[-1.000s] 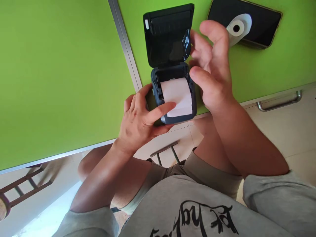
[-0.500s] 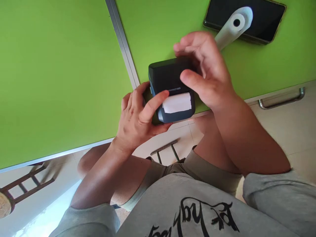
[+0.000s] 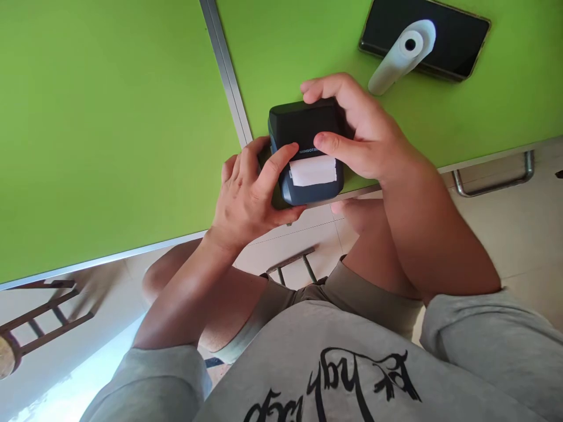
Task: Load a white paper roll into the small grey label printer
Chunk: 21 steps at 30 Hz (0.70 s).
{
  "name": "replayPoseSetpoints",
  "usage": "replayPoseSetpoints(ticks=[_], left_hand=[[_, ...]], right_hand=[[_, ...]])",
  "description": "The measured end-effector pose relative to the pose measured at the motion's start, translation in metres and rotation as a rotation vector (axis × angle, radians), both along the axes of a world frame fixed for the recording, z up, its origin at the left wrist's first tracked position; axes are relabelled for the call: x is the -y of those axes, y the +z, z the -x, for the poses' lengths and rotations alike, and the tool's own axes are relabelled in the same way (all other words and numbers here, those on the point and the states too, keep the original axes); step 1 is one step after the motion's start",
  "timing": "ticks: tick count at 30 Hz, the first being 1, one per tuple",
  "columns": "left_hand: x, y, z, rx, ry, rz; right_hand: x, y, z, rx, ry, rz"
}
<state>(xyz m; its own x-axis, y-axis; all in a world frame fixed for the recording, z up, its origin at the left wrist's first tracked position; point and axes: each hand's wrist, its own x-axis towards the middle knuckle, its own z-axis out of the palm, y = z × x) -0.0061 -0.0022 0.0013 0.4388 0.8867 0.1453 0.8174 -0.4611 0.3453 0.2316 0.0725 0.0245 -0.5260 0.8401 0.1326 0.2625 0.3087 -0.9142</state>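
A dark label printer [image 3: 292, 120] marked NIIMBOT is at the near edge of the green table, and a strip of white paper [image 3: 313, 170] sticks out of its front slot. Round its left side curls my left hand [image 3: 248, 190], index finger on the top and thumb low by the front edge. My right hand [image 3: 367, 126] grips the opposite side, with its thumb on the top face and fingers over the far edge. The undersides of the fingers are hidden.
Beyond my right hand a white paper roll [image 3: 389, 67] stands beside a black phone [image 3: 457, 41] lying on the green table [image 3: 109, 117]. A metal strip [image 3: 226, 76] crosses the tabletop. Below the edge are a metal handle [image 3: 495, 190] and a wooden stool [image 3: 48, 322].
My right hand has closed in on the printer's right side, its thumb and fingers now against it. My left hand keeps its hold. The whole view has shifted slightly.
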Motion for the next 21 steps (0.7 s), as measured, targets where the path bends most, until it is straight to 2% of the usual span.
replayPoseSetpoints(ticks=[6,9,15,21], left_hand=[[0.0,0.002,-0.001,-0.009,-0.003,-0.023],[-0.001,0.002,-0.001,0.019,-0.002,-0.07],[-0.002,0.003,0.0,0.055,0.034,-0.096],[0.001,0.002,0.002,0.092,-0.008,-0.103]], right_hand=[[0.001,0.007,0.002,0.032,0.021,0.007],[0.001,0.002,0.004,-0.022,0.014,0.02],[0.002,-0.02,0.009,-0.151,-0.252,-0.053],[0.002,-0.025,0.013,-0.175,-0.408,-0.13]])
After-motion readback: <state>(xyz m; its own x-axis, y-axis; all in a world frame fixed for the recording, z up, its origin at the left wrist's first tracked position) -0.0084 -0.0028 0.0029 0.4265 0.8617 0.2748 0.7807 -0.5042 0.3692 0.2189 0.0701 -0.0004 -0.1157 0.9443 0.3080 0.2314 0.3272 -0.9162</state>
